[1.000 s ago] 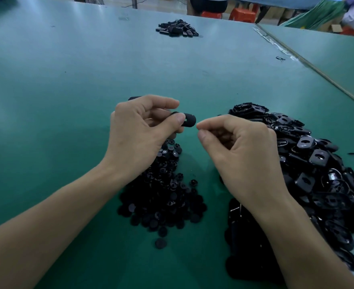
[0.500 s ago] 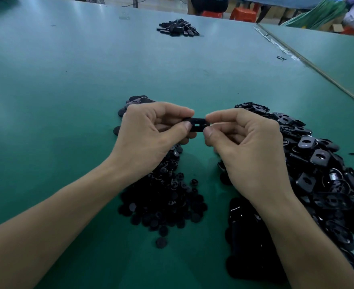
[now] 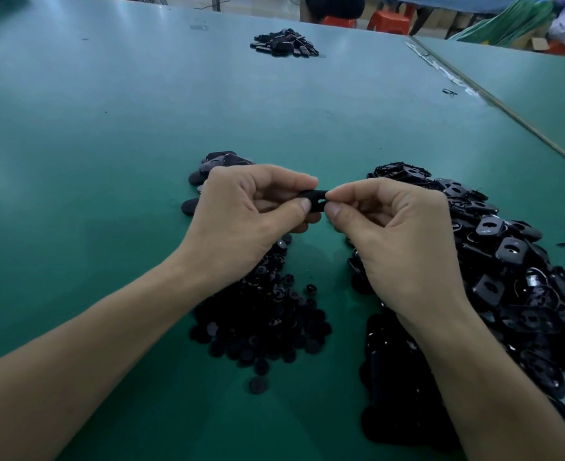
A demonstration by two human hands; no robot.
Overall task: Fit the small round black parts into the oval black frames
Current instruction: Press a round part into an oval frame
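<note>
One oval black frame (image 3: 315, 199) is held above the green table between both hands. My left hand (image 3: 247, 221) pinches its left end with thumb and fingers. My right hand (image 3: 394, 234) pinches its right end; whether a small round part sits under those fingertips is hidden. Below my left hand lies a heap of small round black parts (image 3: 267, 321). A large pile of black frames (image 3: 513, 271) spreads to the right of my right hand.
A few black oval pieces (image 3: 217, 161) lie just beyond my left hand. Another small black heap (image 3: 284, 44) sits at the far edge of the green table (image 3: 108, 128). A seam (image 3: 507, 111) joins a second table on the right. Red stools and seated people are beyond.
My right hand came in from the right and took hold of the frame's free end. Both hands now sit closer together, lower in view, pinching the frame.
</note>
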